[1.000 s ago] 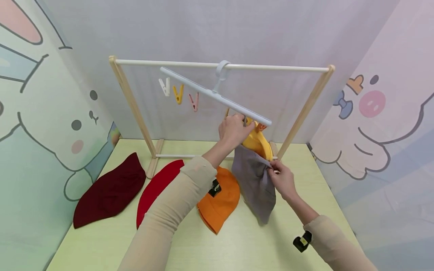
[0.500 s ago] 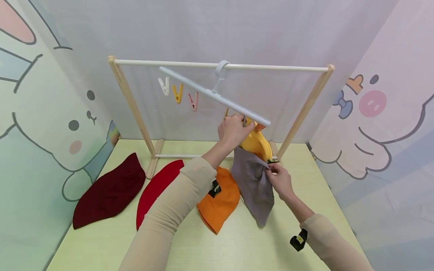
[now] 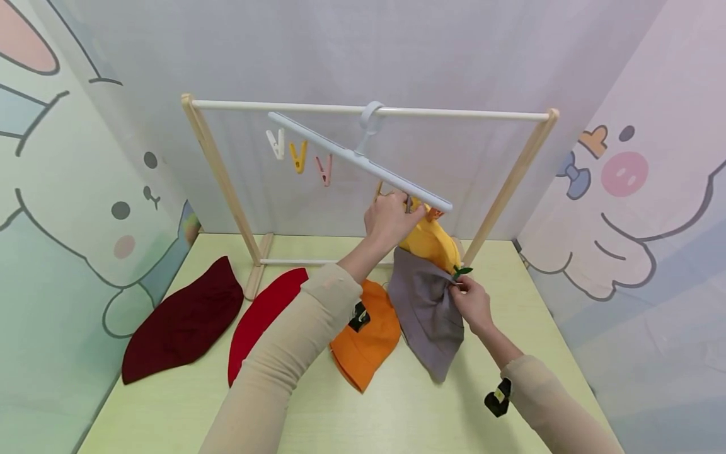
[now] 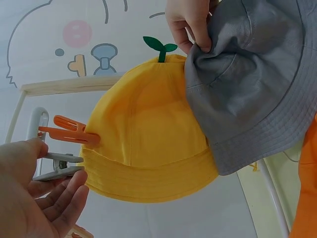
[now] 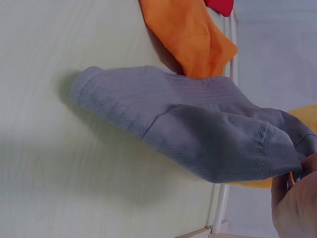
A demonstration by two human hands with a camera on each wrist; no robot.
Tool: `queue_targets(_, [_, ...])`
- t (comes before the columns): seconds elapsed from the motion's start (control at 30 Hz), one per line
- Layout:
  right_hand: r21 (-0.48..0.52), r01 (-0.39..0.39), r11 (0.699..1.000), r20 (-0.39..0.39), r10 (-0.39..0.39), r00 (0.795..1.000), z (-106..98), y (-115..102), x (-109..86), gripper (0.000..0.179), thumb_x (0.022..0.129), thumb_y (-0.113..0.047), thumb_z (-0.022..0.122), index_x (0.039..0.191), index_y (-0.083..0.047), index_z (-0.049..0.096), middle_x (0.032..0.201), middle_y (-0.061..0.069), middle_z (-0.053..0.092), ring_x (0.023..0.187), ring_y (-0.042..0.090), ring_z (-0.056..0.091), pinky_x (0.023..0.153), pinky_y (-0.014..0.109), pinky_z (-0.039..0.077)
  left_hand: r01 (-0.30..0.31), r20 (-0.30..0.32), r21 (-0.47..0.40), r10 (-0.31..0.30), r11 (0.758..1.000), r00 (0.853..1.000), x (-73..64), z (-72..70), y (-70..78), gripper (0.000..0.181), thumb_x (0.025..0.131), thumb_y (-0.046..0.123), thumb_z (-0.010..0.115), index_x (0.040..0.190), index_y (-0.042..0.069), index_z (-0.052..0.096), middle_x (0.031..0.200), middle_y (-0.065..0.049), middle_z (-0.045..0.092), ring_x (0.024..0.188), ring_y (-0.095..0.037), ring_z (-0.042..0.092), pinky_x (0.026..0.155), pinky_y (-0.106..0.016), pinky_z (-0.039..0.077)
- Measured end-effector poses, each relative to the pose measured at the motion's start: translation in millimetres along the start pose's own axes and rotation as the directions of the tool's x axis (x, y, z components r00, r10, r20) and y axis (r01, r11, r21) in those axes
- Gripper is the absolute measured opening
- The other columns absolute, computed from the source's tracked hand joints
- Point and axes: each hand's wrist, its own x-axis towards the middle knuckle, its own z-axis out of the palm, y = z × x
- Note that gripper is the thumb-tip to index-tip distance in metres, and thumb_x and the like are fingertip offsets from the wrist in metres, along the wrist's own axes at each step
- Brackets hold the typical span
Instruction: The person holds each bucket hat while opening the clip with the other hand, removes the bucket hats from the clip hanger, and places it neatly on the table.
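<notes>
My right hand (image 3: 473,302) pinches the crown of a grey bucket hat (image 3: 425,309), whose brim droops toward the table. Under the low right end of the hanger (image 3: 363,161), my left hand (image 3: 391,217) pinches a grey clothespin (image 4: 62,166) between thumb and fingers. Beside that clothespin, an orange clothespin (image 4: 69,130) grips the brim edge of a yellow hat (image 4: 143,129) hanging there. A green sprout (image 4: 161,47) tops the yellow hat. In the left wrist view the grey hat overlaps the yellow hat's right side. The right fingertips are partly hidden by grey cloth in the right wrist view.
The hanger hooks on the white rail (image 3: 283,106) of a wooden-legged rack and tilts down to the right. White, yellow and pink clothespins (image 3: 324,170) hang from its left half. Dark red (image 3: 181,321), red (image 3: 266,315) and orange (image 3: 368,334) hats lie on the table (image 3: 397,416).
The green sprout of the yellow hat has come into view above my right hand. The grey hat has shifted slightly, with its crown still pinched. My left hand has stayed at the grey clothespin.
</notes>
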Motion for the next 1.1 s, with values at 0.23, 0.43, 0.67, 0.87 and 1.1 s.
queue_targets(0.23, [-0.019, 0.001, 1.000, -0.008, -0.001, 1.000, 0.2, 9.7, 8.3, 0.017, 0.085, -0.012, 0.056, 0.097, -0.004, 0.064, 0.092, 0.016, 0.065, 0.083, 0.026, 0.057, 0.063, 0.025, 0.043, 0.007, -0.001, -0.004, -0.007, 1.000, 1.000, 0.9, -0.4, -0.4, 0.037, 0.086, 0.049, 0.049, 0.068, 0.017, 0.048, 0.054, 0.004, 0.037, 0.047, -0.012, 0.036, 0.043, -0.023, 0.025])
queue_targets(0.43, [-0.057, 0.026, 0.998, -0.009, -0.027, 1.000, -0.2, 18.6, 13.9, 0.019, 0.085, -0.012, 0.056, 0.099, -0.003, 0.064, 0.091, 0.018, 0.065, 0.083, 0.030, 0.058, 0.063, 0.028, 0.044, 0.006, 0.001, -0.009, -0.006, 1.000, 1.000, 1.9, 0.7, -0.4, 0.037, 0.086, 0.050, 0.049, 0.070, 0.017, 0.052, 0.056, 0.003, 0.040, 0.048, -0.012, 0.039, 0.043, -0.023, 0.027])
queue_targets(0.67, [-0.118, 0.035, 0.992, 0.006, -0.035, 0.999, -2.3, 26.7, 17.0, 0.021, 0.086, -0.013, 0.055, 0.101, -0.003, 0.064, 0.097, 0.020, 0.065, 0.087, 0.033, 0.059, 0.066, 0.034, 0.045, 0.009, 0.003, -0.026, -0.009, 1.000, 1.000, 1.3, 0.2, 1.4, 0.034, 0.086, 0.050, 0.050, 0.074, 0.018, 0.055, 0.061, 0.002, 0.047, 0.052, -0.013, 0.044, 0.045, -0.024, 0.030])
queue_targets(0.87, [-0.160, 0.053, 0.986, 0.027, -0.049, 0.998, -2.8, 33.0, 18.7, 0.021, 0.086, -0.013, 0.054, 0.102, -0.002, 0.063, 0.095, 0.019, 0.064, 0.081, 0.032, 0.058, 0.064, 0.035, 0.042, 0.012, 0.003, -0.055, -0.011, 0.998, 1.000, -0.2, -0.9, 3.2, 0.034, 0.085, 0.050, 0.051, 0.076, 0.018, 0.058, 0.063, 0.002, 0.049, 0.052, -0.013, 0.045, 0.045, -0.024, 0.031])
queue_targets(1.1, [-0.194, 0.060, 0.979, 0.017, -0.058, 0.998, 1.1, 44.2, 22.3, 0.020, 0.085, -0.013, 0.055, 0.099, -0.002, 0.064, 0.091, 0.019, 0.066, 0.081, 0.034, 0.060, 0.065, 0.040, 0.044, -0.002, -0.005, -0.076, 0.002, 0.997, 1.000, -1.4, -2.0, 7.0, 0.035, 0.085, 0.050, 0.052, 0.071, 0.018, 0.056, 0.058, 0.003, 0.045, 0.048, -0.012, 0.041, 0.043, -0.023, 0.028])
